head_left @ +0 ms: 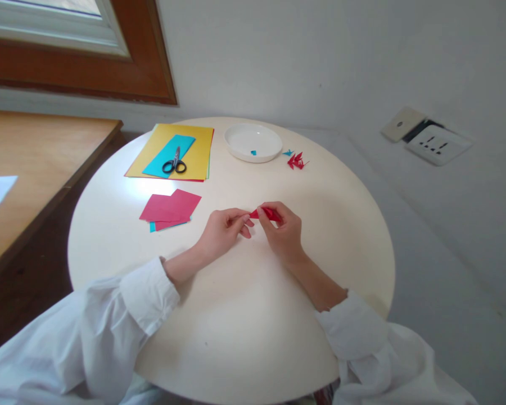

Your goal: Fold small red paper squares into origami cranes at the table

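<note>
Between my two hands is a small folded red paper (271, 214), held a little above the middle of the table. My left hand (224, 228) pinches its pointed left tip between thumb and finger. The wider right part sits in the fingers of my right hand (283, 229), which partly hide it. To the left lie several loose red paper squares (168, 207), with a blue sheet (152, 226) peeking out beneath. Farther back on the right are small folded red paper pieces (296, 161) that look like cranes, and a blue one (288, 152) beside them.
Black-handled scissors (175, 163) rest on a blue strip (162, 157) over a stack of coloured paper (200, 149). A white dish (231, 147) holds a small blue scrap (253, 152). The round white table (236, 337) stands near a wall and a wooden table (37, 140).
</note>
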`<state>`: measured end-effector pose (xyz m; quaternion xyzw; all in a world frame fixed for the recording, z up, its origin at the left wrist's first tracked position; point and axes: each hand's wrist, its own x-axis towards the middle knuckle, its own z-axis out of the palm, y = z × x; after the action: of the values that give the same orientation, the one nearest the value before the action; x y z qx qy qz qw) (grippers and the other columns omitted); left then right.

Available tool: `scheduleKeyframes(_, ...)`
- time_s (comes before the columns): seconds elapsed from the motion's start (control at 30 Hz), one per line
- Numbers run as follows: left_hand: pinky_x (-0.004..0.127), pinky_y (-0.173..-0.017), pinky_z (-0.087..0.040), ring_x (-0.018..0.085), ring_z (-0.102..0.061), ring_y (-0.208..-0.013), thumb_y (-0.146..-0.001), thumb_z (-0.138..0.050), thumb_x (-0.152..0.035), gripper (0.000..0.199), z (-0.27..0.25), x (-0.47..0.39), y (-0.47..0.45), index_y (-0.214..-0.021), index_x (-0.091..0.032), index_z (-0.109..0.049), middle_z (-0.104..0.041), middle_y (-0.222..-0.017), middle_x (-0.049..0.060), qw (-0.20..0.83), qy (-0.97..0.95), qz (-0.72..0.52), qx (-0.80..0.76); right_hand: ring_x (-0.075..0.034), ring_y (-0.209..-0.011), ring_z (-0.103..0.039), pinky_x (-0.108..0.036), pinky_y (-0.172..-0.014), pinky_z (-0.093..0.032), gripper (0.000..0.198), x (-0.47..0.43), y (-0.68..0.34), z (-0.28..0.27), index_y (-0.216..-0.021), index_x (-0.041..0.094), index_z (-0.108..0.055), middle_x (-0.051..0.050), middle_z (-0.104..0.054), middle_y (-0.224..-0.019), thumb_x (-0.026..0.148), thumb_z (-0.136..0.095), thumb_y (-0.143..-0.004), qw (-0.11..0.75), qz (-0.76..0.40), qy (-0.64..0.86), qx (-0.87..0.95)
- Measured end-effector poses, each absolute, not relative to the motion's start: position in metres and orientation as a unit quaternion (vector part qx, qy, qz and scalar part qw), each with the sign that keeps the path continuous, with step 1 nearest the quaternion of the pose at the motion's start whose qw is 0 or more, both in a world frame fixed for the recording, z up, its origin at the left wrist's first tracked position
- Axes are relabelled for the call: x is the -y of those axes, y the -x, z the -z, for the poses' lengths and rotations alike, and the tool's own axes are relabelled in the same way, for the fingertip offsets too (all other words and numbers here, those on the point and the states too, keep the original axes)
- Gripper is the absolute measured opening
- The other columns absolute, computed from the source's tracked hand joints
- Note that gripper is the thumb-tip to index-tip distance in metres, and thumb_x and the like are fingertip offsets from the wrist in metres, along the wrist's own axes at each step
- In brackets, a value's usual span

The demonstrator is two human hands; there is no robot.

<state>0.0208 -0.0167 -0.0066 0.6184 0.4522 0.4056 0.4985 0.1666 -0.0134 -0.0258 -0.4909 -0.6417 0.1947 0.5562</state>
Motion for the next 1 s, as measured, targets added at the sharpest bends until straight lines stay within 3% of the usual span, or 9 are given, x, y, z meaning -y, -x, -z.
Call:
scheduleKeyframes(0.53, 0.024, -0.054, -0.046, 0.014, -0.060, -0.058, -0.082, -0.051, -0.037, 0.030, 0.0013, 0.0186, -0.0216, -0.074, -0.013, -0.066, -0.065, -0.062, 0.005, 0.500, -0.629, -0.390, -0.451, -0.012, -0.065, -0.061, -0.025, -0.062, -0.052, 0.005, 0.0129, -0.1661, 0.0265, -0.075, 0.018, -0.061, 0.000, -0.065, -0.070, 0.022, -0.058, -0.078, 0.555, -0.174, 0.482, 0.656)
scheduleKeyframes(1.0, 0.020, -0.044, -0.039, 0.012, -0.056, -0.051, -0.080, -0.053, -0.036, 0.027, 0.0060, 0.0176, -0.0220, -0.071, -0.013, -0.064, -0.063, -0.056, 0.003, 0.496, -0.618, -0.392, -0.468, -0.012, -0.064, -0.062, -0.024, -0.061, -0.053, 0.005, 0.0138, -0.1664, 0.0268, -0.076, 0.019, -0.061, 0.000, -0.066, -0.071, 0.022, -0.059, -0.077, 0.551, -0.166, 0.476, 0.666)
